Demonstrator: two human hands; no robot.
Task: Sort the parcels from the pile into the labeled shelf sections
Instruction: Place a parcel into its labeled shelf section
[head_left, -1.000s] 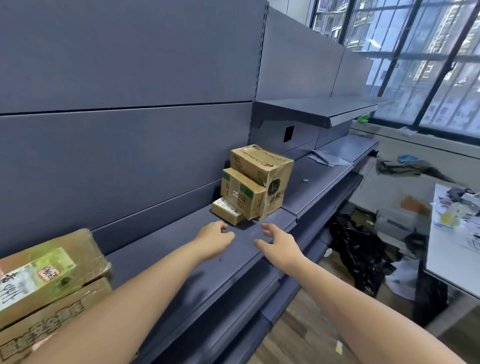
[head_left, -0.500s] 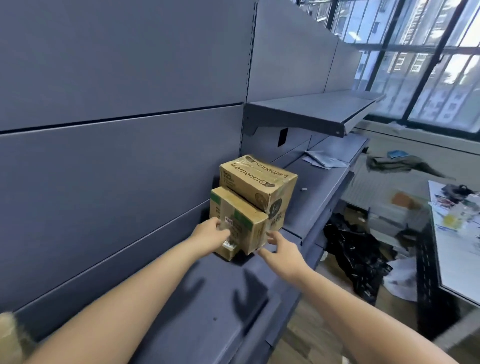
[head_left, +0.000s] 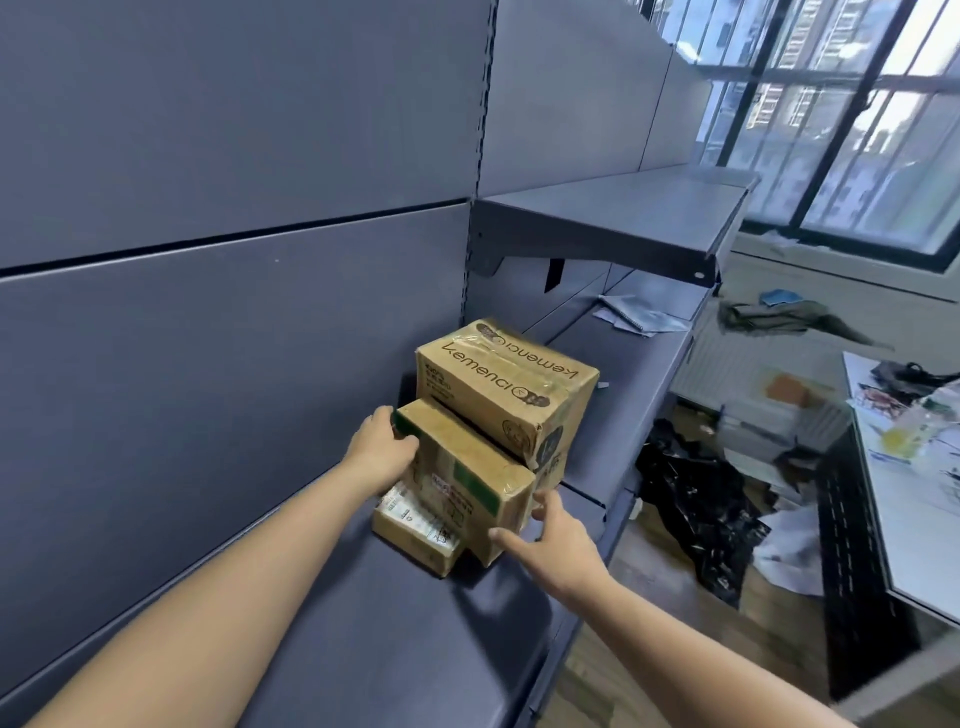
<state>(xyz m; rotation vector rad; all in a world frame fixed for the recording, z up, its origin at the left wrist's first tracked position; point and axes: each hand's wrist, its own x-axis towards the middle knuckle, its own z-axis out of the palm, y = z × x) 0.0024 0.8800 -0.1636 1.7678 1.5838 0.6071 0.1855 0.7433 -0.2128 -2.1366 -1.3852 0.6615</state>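
On the grey shelf (head_left: 363, 623) we see three brown cardboard parcels stacked against each other: a large box (head_left: 506, 384) printed "Kemenci" at the back, a middle box (head_left: 467, 478) with green bands and a label leaning on its front, and a flat box (head_left: 415, 535) with a white label underneath. Our left hand (head_left: 379, 452) grips the middle box at its far left end, fingers curled over the edge. Our right hand (head_left: 556, 540) sits at that box's near right corner, fingers spread and only loosely bent, the thumb touching the cardboard.
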